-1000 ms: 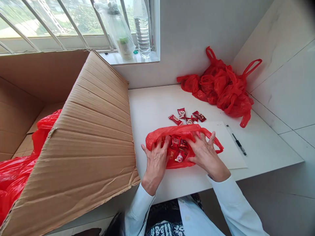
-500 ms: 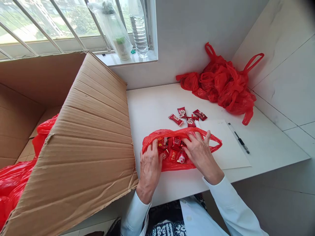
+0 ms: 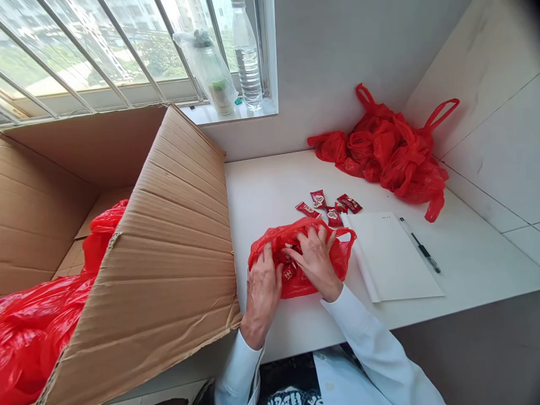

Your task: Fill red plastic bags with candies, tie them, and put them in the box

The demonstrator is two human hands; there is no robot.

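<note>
1. Two bare hands in white sleeves work at the mouth of a red plastic bag on a white tabletop, just beside a cardboard box.
2. The left hand rests at the bag's left side, thumb apart from the fingers; whether it pinches the film cannot be told.
3. The right hand reaches over the opening, fingers against the far rim, thumb spread inward; its hold cannot be told, as the fingertips are partly hidden.
4. Between the hands, a red-wrapped candy shows inside the bag.
5. Behind the bag lie loose wrapped candies; to its right, a white paper pad and a black pen.
6. Crumpled red bags fill the far corner; another red plastic sack lies inside the box.
</note>
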